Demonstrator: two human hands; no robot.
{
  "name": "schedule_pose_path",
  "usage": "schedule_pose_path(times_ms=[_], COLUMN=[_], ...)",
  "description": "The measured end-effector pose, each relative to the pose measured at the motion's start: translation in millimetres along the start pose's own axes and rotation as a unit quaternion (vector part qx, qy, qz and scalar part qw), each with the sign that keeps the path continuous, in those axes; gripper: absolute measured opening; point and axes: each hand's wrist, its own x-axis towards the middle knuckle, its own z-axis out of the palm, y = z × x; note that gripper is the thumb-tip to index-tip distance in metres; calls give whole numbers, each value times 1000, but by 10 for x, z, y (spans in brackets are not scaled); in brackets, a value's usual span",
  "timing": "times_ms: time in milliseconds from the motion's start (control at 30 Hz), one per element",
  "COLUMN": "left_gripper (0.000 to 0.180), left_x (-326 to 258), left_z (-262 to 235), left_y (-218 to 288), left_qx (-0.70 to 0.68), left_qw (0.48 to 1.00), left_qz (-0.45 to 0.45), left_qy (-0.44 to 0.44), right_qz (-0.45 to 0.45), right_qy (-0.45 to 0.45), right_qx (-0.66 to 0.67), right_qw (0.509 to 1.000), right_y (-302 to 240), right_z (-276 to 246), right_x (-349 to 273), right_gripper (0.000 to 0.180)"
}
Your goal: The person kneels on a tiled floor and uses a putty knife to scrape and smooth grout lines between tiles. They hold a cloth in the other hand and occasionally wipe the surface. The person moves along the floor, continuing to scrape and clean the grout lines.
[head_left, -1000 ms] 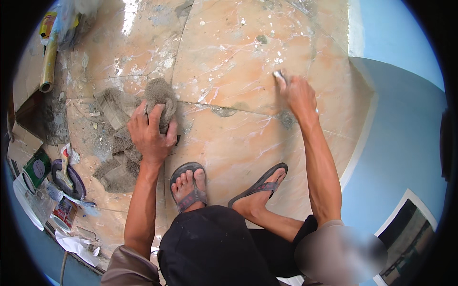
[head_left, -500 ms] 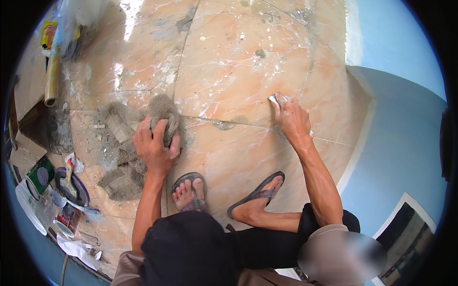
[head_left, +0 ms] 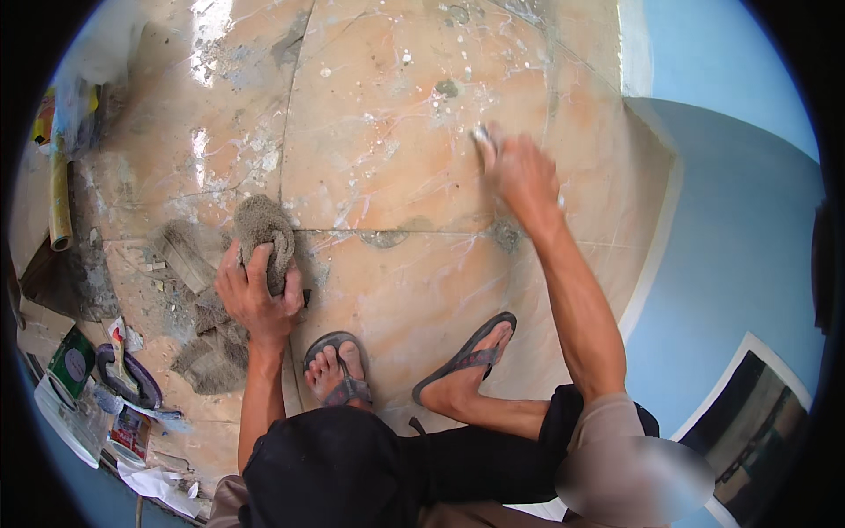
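- Far left: a yellow roll (head_left: 58, 207) and packets lie at the floor's edge, as before.
- Left: my left hand (head_left: 255, 295) stays clamped on a grey cement-caked rag (head_left: 264, 233), pressed to the tile floor (head_left: 378, 132) beside the joint; barely shifted.
- Near centre: my sandalled feet (head_left: 339, 374) stay planted.
- Right: my right hand (head_left: 519, 172), blurred, has swept farther away, fingers closed on a small pale wad (head_left: 481, 135); I judge wiping continues.

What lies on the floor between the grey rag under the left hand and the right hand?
Head view: no loose objects, only tiled floor between the grey rag under the left hand and the right hand. A grout line with grey smears runs there.
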Motion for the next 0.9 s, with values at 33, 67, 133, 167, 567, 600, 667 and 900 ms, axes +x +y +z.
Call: schedule_pose_path(times_ms=[33, 67, 133, 167, 567, 600, 667, 900], left_gripper=[51, 51, 50, 51, 51, 51, 51, 51], left_x=[20, 30, 34, 39, 65, 49, 31, 30], left_z=[8, -3, -43, -44, -53, -60, -73, -77], left_y=[-8, -5, -10, -25, -18, -7, -7, -8], left_qx=[-2, -7, -9, -3, -8, -3, 6, -13], left_qw=[1000, 1000, 1000, 1000, 1000, 1000, 1000, 1000], left_qz=[0, 3, 3, -1, 0, -3, -7, 3], left_qy=[5, 2, -3, 0, 3, 1, 0, -4], right_qz=[-2, -5, -16, -23, -51, -63, -45, -35], right_qy=[-6, -12, -11, -1, -2, 18, 2, -8], right_qx=[4, 8, 8, 3, -21, -34, -15, -16], right_qw=[1000, 1000, 1000, 1000, 998, 997, 999, 999], right_y=[8, 12, -76, -182, -245, -319, -320, -304], right_z=[-31, -59, -26, 59, 144, 186, 181, 42], right_x=[96, 165, 26, -315, -423, -634, -564, -169], right_gripper=[44, 44, 41, 39, 39, 38, 37, 39])
